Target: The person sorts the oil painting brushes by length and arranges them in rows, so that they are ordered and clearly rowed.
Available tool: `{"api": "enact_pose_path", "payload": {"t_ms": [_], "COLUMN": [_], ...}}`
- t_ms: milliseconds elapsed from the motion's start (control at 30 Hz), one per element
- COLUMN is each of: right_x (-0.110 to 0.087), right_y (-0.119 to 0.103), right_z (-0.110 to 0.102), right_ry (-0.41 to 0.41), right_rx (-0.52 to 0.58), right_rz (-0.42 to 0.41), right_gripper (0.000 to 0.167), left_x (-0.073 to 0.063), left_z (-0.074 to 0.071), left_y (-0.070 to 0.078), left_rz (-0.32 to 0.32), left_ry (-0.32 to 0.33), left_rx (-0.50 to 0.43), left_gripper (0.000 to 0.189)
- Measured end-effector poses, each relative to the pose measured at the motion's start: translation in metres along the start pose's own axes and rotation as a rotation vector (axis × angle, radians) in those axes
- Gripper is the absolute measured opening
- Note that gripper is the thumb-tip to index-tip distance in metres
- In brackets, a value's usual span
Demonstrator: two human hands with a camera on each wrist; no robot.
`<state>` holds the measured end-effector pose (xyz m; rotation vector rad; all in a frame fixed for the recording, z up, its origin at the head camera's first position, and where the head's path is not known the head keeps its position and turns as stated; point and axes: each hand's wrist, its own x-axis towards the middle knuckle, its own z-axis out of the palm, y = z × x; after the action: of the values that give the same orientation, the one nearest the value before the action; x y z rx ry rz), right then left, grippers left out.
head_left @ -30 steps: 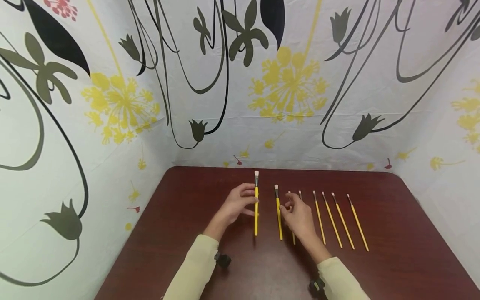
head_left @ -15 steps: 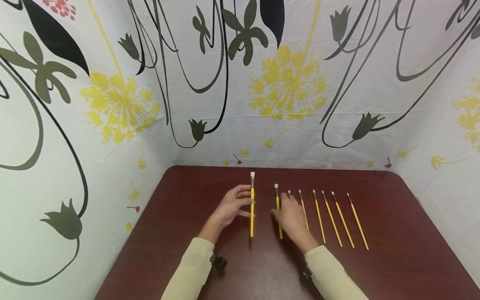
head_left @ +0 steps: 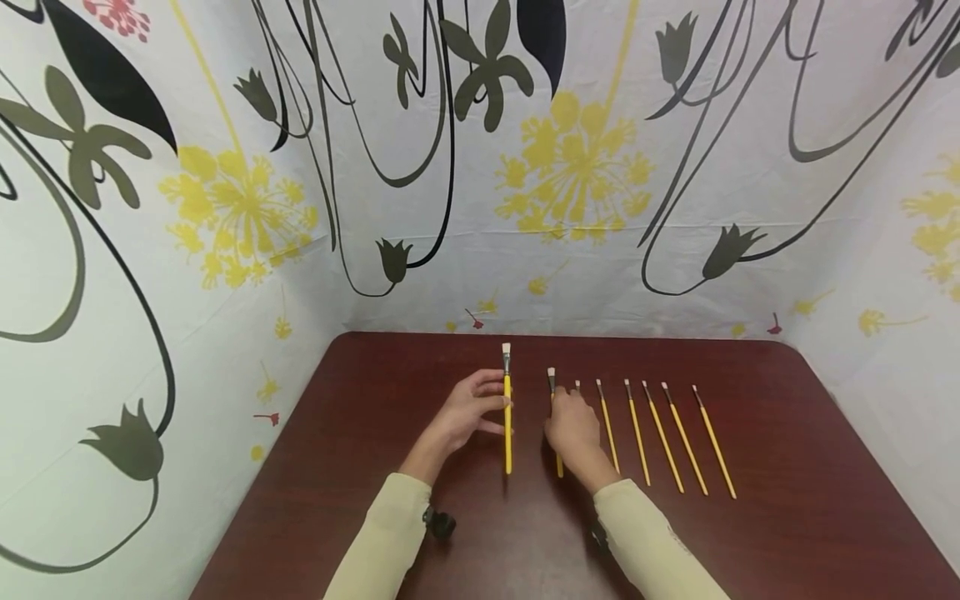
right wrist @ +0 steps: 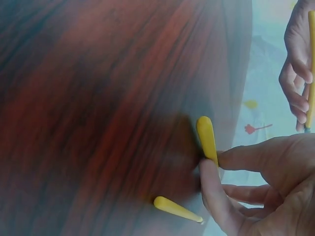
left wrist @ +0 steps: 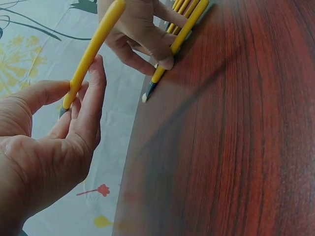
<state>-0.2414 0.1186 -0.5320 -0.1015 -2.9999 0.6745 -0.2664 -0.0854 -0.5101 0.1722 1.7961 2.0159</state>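
Note:
My left hand [head_left: 459,410] pinches a wide flat paintbrush [head_left: 507,442] with a yellow handle, bristles pointing away from me, held above the table. In the left wrist view the thumb and fingertips grip its handle [left wrist: 93,49] near the dark ferrule. To the right, my right hand [head_left: 576,429] is on the leftmost of the lying paintbrushes [head_left: 552,379]. Seen from the right wrist, thumb and finger close on either side of that yellow handle [right wrist: 205,135]. The hand covers the middle of this brush and most of a smaller paintbrush [head_left: 577,386] beside it.
Several thinner yellow-handled paintbrushes, such as this one [head_left: 637,433] and the rightmost one [head_left: 715,442], lie in a row to the right on the dark red-brown table [head_left: 795,500]. Flower-patterned cloth [head_left: 480,208] surrounds the table's back and sides.
My right hand has come left and down onto the leftmost lying paintbrush, now pinching it. The left hand, still holding its paintbrush, has shifted slightly left.

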Motion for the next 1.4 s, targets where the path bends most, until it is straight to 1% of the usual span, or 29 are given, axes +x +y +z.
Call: {"api": "enact_pose_path", "payload": {"t_ms": [200,400,467,567,633,700,767,833,900,1000,1167,1267,1400], "right_x": [0.002,0.004,0.005,0.006,0.006,0.006,0.007,0.007,0.005,0.002,-0.001,0.0,0.002], "right_y": [0.004,0.009,0.011,0.015,0.017,0.019,0.022,0.023,0.024,0.023,0.022,0.023,0.025], "right_z": [0.001,0.003,0.004,0.002,0.002,0.001,0.0,-0.002,-0.006,-0.01,-0.016,-0.018,-0.019], "right_ry": [-0.006,0.005,0.001,-0.008,0.007,0.024,0.022,-0.003,-0.041,-0.067,-0.106,-0.126,-0.133], "right_rx": [0.022,0.025,0.041,0.088,0.121,0.173,0.239,0.339,0.466,0.633,0.871,0.961,0.995], "right_rz": [-0.001,-0.012,-0.006,0.007,0.006,-0.007,-0.022,-0.021,0.0,0.036,0.09,0.109,0.112], "right_gripper": [0.04,0.035,0.038,0.047,0.05,0.049,0.046,0.045,0.046,0.046,0.045,0.046,0.05], "left_x": [0.005,0.007,0.008,0.009,0.009,0.01,0.011,0.012,0.013,0.013,0.017,0.019,0.023], "left_z": [0.002,0.003,0.004,0.003,0.003,0.002,0.001,0.0,-0.001,-0.003,-0.005,-0.006,-0.006], "left_y": [-0.001,0.0,0.0,0.0,0.001,0.001,0.002,0.004,0.004,0.004,0.003,0.003,0.004], "left_rz": [-0.01,-0.011,-0.011,-0.014,-0.017,-0.017,-0.017,-0.02,-0.021,-0.031,-0.033,-0.033,-0.04], "left_ry": [-0.004,0.009,0.008,0.006,0.007,0.01,0.008,0.006,0.004,0.009,0.029,0.046,0.07], "left_rx": [-0.003,0.005,0.003,0.003,0.001,0.005,0.017,0.029,0.041,0.046,0.055,0.061,0.067], "left_gripper": [0.055,0.05,0.049,0.051,0.051,0.051,0.053,0.055,0.056,0.057,0.053,0.052,0.052]}}
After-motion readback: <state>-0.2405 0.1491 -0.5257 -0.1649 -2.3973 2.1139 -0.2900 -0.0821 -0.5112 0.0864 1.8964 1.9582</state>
